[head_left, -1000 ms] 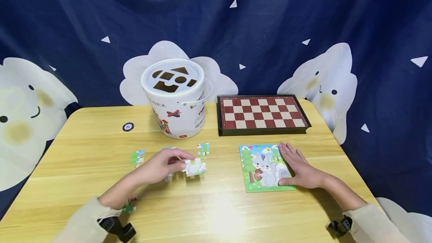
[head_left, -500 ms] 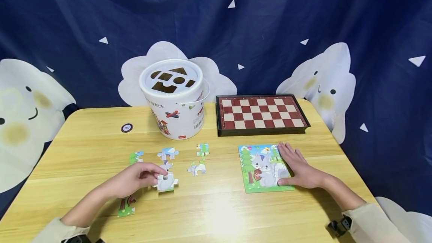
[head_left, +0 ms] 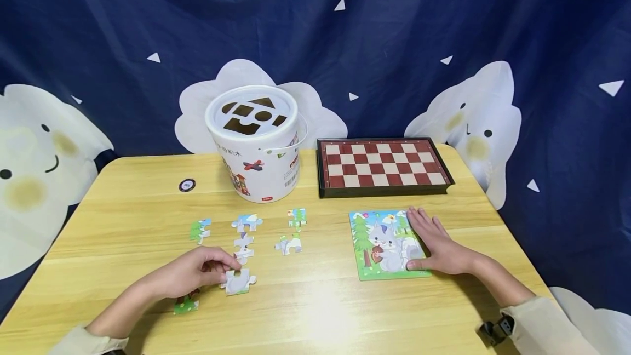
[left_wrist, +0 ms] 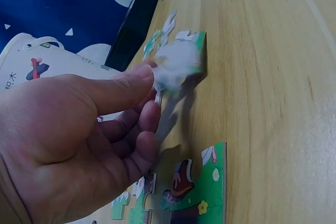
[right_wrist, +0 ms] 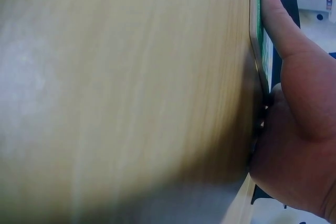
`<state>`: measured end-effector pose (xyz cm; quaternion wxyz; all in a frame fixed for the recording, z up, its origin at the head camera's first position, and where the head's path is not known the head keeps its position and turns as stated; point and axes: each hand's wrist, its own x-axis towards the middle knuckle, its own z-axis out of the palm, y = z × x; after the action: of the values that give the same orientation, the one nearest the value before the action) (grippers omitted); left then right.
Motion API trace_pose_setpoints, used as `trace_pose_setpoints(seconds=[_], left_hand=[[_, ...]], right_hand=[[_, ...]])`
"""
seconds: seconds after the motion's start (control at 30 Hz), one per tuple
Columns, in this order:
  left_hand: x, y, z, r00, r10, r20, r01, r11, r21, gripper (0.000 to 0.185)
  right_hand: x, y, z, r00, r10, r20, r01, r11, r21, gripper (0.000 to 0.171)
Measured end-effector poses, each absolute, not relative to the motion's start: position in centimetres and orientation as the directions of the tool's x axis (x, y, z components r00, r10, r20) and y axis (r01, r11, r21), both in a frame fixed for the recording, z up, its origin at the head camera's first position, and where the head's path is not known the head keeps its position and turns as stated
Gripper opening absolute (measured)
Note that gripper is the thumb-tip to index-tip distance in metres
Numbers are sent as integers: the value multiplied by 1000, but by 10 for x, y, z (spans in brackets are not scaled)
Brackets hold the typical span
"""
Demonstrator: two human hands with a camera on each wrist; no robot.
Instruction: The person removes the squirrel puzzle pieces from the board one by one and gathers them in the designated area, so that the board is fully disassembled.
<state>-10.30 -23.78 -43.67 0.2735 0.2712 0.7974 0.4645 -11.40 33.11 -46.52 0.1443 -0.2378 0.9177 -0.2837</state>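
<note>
While the right hand (head_left: 439, 248) lies flat with straight fingers on the squirrel puzzle board (head_left: 382, 245), the left hand (head_left: 189, 273) pinches a pale grey-white puzzle piece (head_left: 238, 281) with a green edge, low on the wooden table (head_left: 320, 311), near the front-left

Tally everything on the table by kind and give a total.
Loose puzzle pieces: 6
Puzzle board: 1
White bucket: 1
Chessboard: 1
Small round disc: 1
Total: 10
</note>
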Motion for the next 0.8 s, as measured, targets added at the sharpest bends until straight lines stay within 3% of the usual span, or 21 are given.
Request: trace_pose_setpoints(seconds=[0.2,0.4,0.8], left_hand=[[-103,-239,-436,-724,671,-159,224,447,866,23],[-109,-230,-422,-704,698,-127,281,438,854,25],[-136,-146,-392,-647,753,-120,388,461,798,24]], right_hand=[[-113,331,-465,-844,-521,-122,-361,722,-590,114],[-112,330,-465,-848,-514,-130,-351,729,-587,115],[-115,334,-464,-839,-523,-149,-346,724,-596,123]])
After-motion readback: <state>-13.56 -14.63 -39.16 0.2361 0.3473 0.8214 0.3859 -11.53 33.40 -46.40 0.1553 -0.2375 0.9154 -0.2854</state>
